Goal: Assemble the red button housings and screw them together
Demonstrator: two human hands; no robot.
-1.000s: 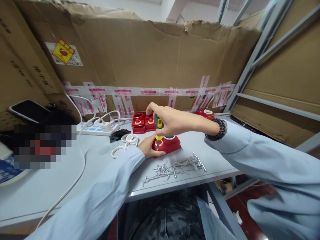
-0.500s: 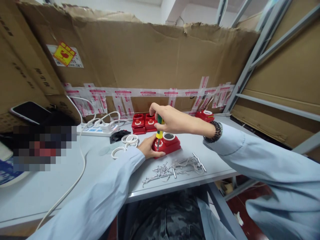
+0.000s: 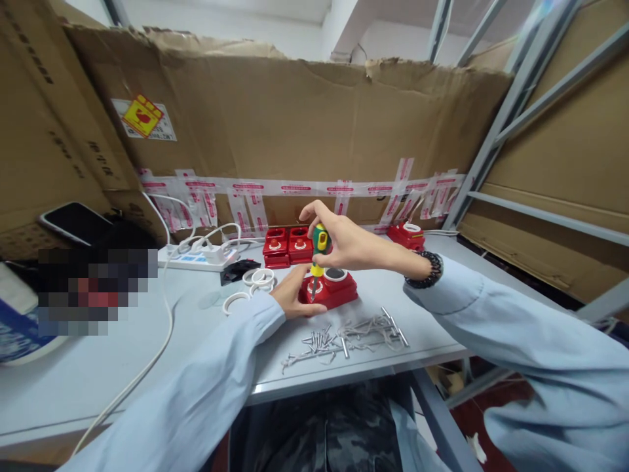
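My right hand is closed around the green and yellow handle of a screwdriver, held nearly upright. The screwdriver's tip comes down at the near left corner of a red plastic housing, which has a white ring with a dark centre on its right part. My left hand grips the left end of that housing, thumb along its front edge. Whether a screw sits under the tip is too small to tell. Just in front lie a pile of loose screws and several metal rods with strings.
Several white rings lie to the left. Behind them are a black piece of plastic and a white power strip. More red housings stand at the back, another red unit at back right. A cardboard wall closes the rear.
My right hand has turned a little, and more of the screwdriver's handle now shows. The whole view has shifted slightly; the housing stays under my left hand.
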